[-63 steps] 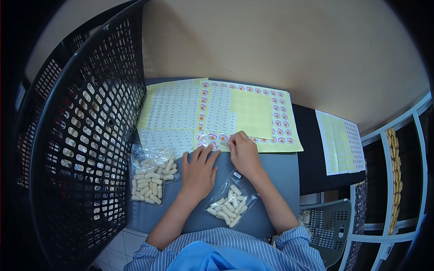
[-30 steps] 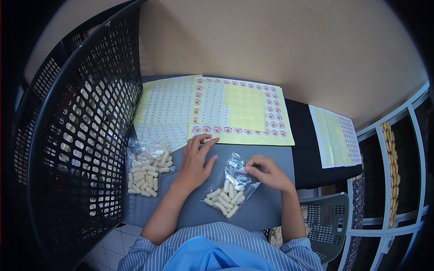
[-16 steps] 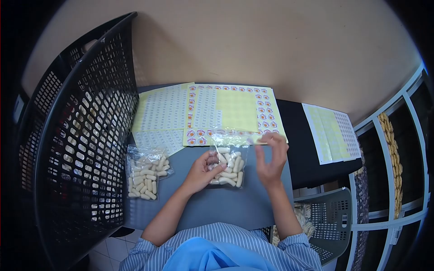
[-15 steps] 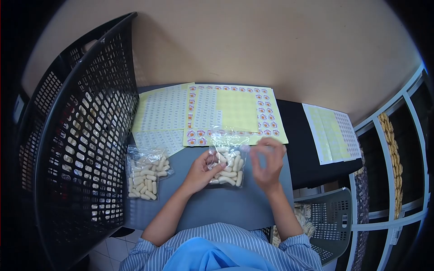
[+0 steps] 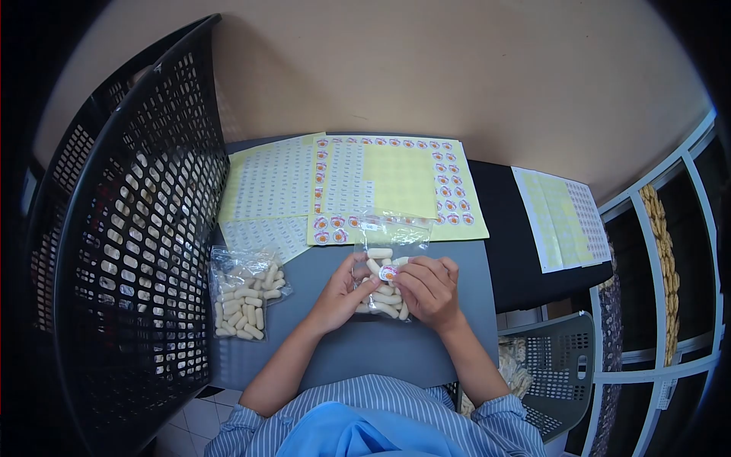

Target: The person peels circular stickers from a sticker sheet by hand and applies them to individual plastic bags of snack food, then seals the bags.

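Observation:
A clear plastic bag of pale, finger-shaped pieces lies on the grey table. My left hand grips its left side, thumb over the front. A round sticker with a red and orange print lies against the bag's front, pinched at its right edge by my right hand. Left of my hands rests a second bag of the same pieces. Beyond the bag I hold is a yellow-backed sticker sheet, round stickers along its edges and a bare patch in the middle.
A tall black perforated basket stands along the left side. More label sheets lie at the back left, another sheet on a black surface at right. Low at right is a grey-green basket with bags inside. White-framed shelving stands far right.
My right hand has come left and down from beside the bag onto its front, bringing the sticker against it. My left hand keeps its hold on the bag.

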`<state>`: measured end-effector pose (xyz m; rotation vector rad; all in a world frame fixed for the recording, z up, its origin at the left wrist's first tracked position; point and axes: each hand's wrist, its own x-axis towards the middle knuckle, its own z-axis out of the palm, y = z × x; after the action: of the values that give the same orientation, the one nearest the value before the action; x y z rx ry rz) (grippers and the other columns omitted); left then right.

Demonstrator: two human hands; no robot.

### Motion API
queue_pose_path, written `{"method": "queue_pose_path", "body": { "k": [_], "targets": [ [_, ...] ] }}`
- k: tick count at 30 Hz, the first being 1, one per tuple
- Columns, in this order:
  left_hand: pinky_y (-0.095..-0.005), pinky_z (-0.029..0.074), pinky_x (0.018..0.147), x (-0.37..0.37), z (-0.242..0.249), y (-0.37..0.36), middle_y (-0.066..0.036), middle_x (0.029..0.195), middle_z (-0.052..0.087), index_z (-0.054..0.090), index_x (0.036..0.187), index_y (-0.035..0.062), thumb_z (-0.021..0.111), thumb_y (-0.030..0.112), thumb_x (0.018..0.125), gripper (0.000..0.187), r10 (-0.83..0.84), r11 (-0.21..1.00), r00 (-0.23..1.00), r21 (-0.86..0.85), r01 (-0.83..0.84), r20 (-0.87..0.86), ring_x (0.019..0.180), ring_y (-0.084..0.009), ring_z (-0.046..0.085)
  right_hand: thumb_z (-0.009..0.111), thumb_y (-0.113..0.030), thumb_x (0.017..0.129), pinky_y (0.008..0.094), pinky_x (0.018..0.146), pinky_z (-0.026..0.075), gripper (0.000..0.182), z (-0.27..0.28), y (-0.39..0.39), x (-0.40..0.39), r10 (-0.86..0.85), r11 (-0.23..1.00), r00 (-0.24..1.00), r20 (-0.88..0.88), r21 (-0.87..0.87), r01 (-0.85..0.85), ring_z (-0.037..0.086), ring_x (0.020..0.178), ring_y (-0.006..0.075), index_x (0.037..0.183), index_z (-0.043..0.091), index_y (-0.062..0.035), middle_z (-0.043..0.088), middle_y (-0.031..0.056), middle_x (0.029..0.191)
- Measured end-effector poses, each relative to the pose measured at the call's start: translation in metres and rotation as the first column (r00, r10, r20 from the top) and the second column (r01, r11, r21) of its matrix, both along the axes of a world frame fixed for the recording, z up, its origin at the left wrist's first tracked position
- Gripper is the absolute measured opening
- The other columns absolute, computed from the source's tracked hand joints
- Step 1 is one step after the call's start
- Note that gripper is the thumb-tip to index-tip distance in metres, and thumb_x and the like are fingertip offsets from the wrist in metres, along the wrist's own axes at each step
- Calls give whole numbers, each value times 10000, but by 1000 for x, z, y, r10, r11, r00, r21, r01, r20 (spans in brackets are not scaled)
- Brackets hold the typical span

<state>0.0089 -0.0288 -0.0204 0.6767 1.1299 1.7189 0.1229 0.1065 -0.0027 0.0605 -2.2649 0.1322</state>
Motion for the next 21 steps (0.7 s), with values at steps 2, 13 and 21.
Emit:
{"method": "queue_pose_path", "body": {
  "k": [2, 13, 21],
  "targets": [
    [-267, 484, 782, 0, -3, 0, -135, 1049, 559, 335, 1205, 11, 465, 86, 903, 337, 9, 1000, 1000, -1, -9, -19, 945, -158, 572, 661, -116, 672, 289, 805, 322, 192, -2, 1, 0, 8, 1000, 1000, 12, 6, -8, 558, 888, 127, 853, 603, -134, 600, -32, 886],
    [-271, 473, 804, 0, -3, 2, -129, 1048, 569, 358, 1213, 8, 438, 77, 909, 322, 98, 995, 995, 27, -99, 4, 965, -156, 564, 644, -151, 690, 332, 872, 300, 208, 1, 2, 3, 9, 998, 990, 142, 64, -18, 536, 1029, 140, 897, 624, -160, 602, -45, 1010],
    [-263, 440, 840, 1, -7, 5, -120, 1060, 579, 394, 1198, -1, 584, 31, 822, 422, 192, 981, 979, 47, -189, -68, 984, -138, 544, 694, -127, 684, 438, 992, 273, 358, 5, -4, -5, 101, 908, 990, 98, -416, -51, 395, 1196, 335, 1034, 625, -103, 446, 173, 1271]
  ]
}}
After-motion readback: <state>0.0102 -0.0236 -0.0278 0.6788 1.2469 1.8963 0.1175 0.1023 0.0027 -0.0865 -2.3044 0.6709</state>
